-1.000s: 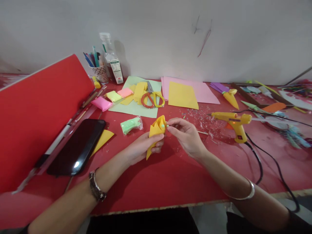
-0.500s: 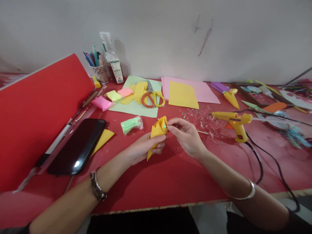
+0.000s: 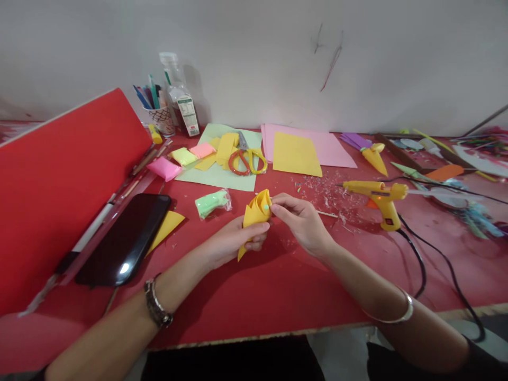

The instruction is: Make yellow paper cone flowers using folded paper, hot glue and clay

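A yellow paper cone [image 3: 255,214] rolled like a flower is held upright over the red table [image 3: 278,296]. My left hand [image 3: 234,239] is wrapped round its lower part. My right hand [image 3: 301,222] pinches something small at the cone's open rim, where a tiny green tip shows; I cannot make out what it is. A bag of green clay [image 3: 212,202] lies just left of the cone. A yellow glue gun [image 3: 379,198] stands to the right of my right hand, its black cord trailing toward the table's front edge.
A black phone [image 3: 125,241] and a red board [image 3: 59,180] lie at the left. Scissors [image 3: 248,159], yellow [image 3: 296,153], pink and green paper sheets, clay packets, a pen cup [image 3: 159,114] and a bottle sit at the back. Paper scraps and craft pieces clutter the right.
The cone and both hands have barely shifted; my right fingertips stay at the cone's rim. The view has drifted slightly.
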Demonstrator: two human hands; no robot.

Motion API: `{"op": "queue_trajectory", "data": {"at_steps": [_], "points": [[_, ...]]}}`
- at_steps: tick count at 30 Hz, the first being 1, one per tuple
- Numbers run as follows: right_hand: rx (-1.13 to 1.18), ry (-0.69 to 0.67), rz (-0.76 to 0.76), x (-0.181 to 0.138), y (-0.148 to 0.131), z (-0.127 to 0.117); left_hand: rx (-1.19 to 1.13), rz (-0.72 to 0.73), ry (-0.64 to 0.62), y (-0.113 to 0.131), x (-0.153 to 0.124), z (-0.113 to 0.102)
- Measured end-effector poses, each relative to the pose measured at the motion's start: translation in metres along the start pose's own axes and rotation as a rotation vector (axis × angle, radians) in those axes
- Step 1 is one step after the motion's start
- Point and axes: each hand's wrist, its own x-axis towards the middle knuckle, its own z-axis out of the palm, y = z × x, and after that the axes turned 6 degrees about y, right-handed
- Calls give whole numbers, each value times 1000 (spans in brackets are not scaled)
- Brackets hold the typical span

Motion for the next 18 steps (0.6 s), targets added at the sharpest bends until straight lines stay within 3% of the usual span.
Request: {"op": "queue_trajectory", "data": {"at_steps": [6,18], "points": [[-62,-2,-15,0,-2,-1,21,4,0,-1,1,-1],[33,-57,-8,0,0,-1,17,-13,6,-1,1,-1]]}}
